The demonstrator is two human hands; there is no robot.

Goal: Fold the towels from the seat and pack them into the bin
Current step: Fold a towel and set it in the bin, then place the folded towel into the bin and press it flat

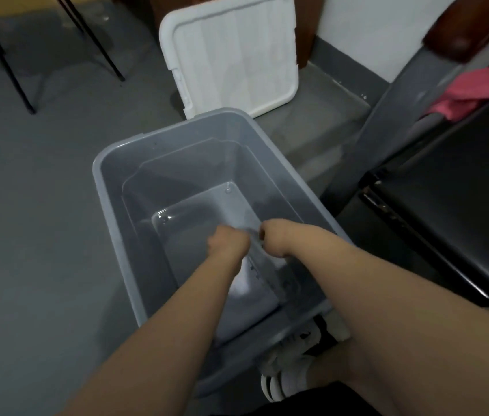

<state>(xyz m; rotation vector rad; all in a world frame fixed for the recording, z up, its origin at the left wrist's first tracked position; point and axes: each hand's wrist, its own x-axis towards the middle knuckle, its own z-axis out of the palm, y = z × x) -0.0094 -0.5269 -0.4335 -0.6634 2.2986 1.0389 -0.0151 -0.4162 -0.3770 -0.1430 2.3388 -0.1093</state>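
A grey towel [256, 283] lies folded down in the bin [108, 187], at the near right part of the bin's bottom, close to the right wall. Both hands reach down into the bin. The left hand [229, 242] and the right hand [276, 239] are side by side at the far edge of the towel. The fingers of both hands are curled in tight, like fists, and they seem to hold that edge of the towel. The fingertips point away and are hidden, so how they hold it is hard to see.

The bin is grey and stands on the grey floor [42, 211]. Its white lid [231, 55] leans up just behind the far edge of the bin. To the right of the bin is a black seat [462, 205]. A pink towel [483, 88] lies in a heap at the far end of the seat. A white shoe [285, 378] with black stripes pokes out beside the near right corner of the bin.
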